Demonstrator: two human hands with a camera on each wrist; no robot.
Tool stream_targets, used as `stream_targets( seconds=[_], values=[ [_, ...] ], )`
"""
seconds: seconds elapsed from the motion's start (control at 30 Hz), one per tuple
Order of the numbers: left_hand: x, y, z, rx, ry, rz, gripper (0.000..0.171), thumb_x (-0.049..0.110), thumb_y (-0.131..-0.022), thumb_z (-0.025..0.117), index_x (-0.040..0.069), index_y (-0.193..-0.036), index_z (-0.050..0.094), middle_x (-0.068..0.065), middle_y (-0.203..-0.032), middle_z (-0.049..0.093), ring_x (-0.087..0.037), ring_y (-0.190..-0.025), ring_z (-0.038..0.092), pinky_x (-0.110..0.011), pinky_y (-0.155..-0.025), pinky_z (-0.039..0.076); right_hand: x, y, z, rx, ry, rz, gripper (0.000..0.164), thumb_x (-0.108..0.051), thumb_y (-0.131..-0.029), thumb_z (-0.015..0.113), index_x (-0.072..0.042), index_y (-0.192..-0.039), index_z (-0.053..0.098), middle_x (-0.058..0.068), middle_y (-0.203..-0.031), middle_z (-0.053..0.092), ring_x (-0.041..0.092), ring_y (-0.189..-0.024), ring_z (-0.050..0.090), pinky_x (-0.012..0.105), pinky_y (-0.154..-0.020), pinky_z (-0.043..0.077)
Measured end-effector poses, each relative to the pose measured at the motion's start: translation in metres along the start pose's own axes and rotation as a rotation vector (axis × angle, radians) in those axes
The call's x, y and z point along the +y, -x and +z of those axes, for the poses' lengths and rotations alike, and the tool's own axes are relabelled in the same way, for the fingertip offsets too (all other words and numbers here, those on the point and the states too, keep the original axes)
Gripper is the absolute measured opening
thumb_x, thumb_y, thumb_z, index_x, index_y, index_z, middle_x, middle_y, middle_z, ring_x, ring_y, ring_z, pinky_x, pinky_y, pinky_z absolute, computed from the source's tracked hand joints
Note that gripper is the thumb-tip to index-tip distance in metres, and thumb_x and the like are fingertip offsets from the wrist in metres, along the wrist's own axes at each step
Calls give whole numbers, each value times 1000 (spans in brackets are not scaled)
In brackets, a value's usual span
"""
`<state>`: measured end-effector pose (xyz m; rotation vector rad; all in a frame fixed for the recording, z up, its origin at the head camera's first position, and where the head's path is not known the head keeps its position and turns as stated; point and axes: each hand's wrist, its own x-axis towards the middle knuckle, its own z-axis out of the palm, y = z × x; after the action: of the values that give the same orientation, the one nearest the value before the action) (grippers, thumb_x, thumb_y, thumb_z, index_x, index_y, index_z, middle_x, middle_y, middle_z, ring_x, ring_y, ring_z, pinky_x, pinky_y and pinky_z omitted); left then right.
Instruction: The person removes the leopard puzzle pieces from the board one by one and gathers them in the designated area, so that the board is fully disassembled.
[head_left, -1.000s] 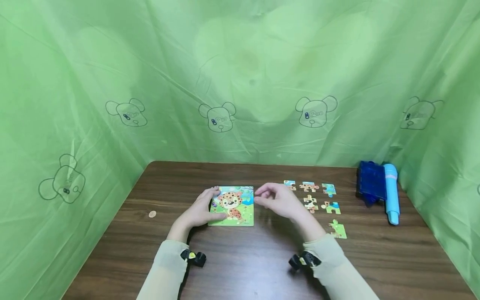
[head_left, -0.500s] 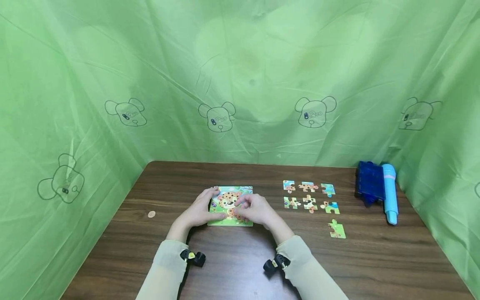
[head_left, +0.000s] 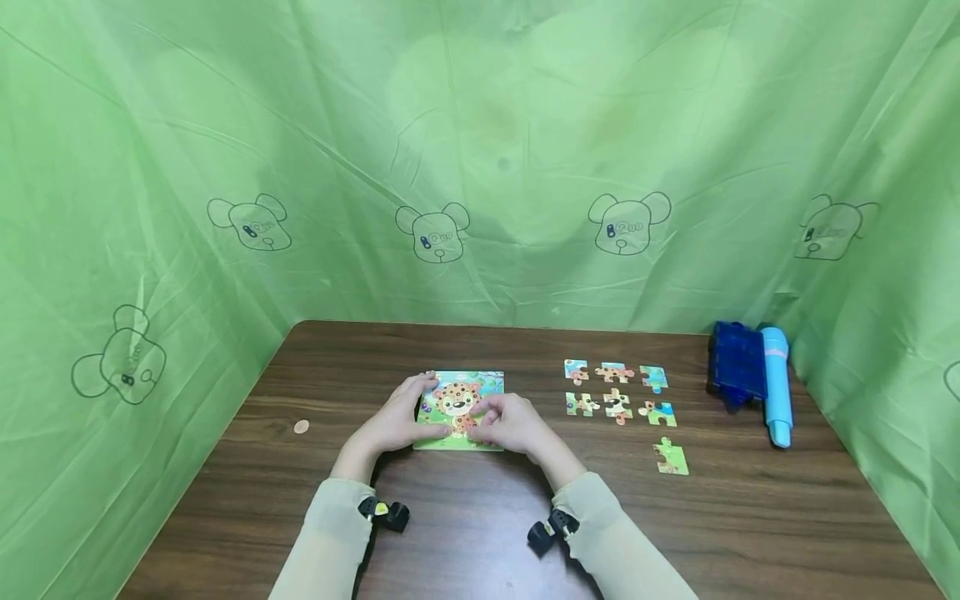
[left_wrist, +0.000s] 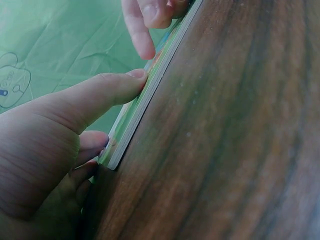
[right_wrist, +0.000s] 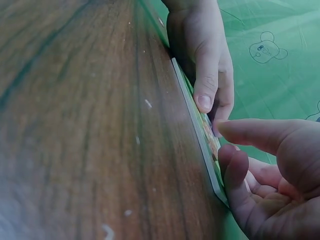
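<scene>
A square puzzle board [head_left: 487,383] with a leopard picture lies on the wooden table. My left hand [head_left: 393,421] holds its left side, thumb across the printed face and the other fingers along the edge. In the left wrist view the thumb [left_wrist: 115,87] presses on the board near its thick front edge. My right hand [head_left: 513,425] is over the board's lower right. Its thumb and index fingertips are at the surface, a small gap apart, with the other fingers loosely bent. No piece shows between them in the right wrist view.
Several loose jigsaw pieces [head_left: 617,404] lie in rows to the right. Beyond them are a dark blue box [head_left: 737,362] and a light blue microphone-shaped object [head_left: 777,387]. A small round disc [head_left: 301,427] lies at left. Green curtains [head_left: 502,167] surround the table [head_left: 465,533].
My right hand has moved left from beside the board onto its lower right part, uncovering loose pieces at right. Since half a second ago it has barely shifted. The left hand keeps its hold.
</scene>
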<state>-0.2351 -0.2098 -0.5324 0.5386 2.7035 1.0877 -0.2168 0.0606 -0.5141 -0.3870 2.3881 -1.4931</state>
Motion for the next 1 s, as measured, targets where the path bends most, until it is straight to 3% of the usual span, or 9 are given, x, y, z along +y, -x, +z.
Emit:
stream_targets(
  seconds=[0.5, 0.73, 1.0],
  values=[
    [1, 1, -1, 6, 4, 11, 99, 53, -88, 89, 4, -162, 46, -12, -178, 32, -39, -166, 21, -62, -131, 22, 0, 0, 2, 2, 81, -28, 36, -8, -76, 93, -5, -109, 80, -2, -78, 73, 9, -64, 61, 28, -64, 53],
    [-1, -1, -2, -2, -15, 42, 76, 30, -98, 75, 3, -163, 46, -12, -176, 33, -37, -164, 25, -61, -130, 26, 0, -1, 4, 16, 114, -30, 36, -9, -75, 94, -8, -108, 80, -5, -76, 71, 9, -65, 61, 28, -65, 53],
    [-3, -1, -3, -16, -9, 39, 75, 24, -97, 72, 4, -163, 45, -12, -176, 32, -38, -164, 24, -62, -130, 26, -1, -1, 4, 22, 115, -35, 35, -8, -75, 93, -7, -108, 80, -6, -75, 70, 8, -65, 60, 28, -64, 52]
  ],
)
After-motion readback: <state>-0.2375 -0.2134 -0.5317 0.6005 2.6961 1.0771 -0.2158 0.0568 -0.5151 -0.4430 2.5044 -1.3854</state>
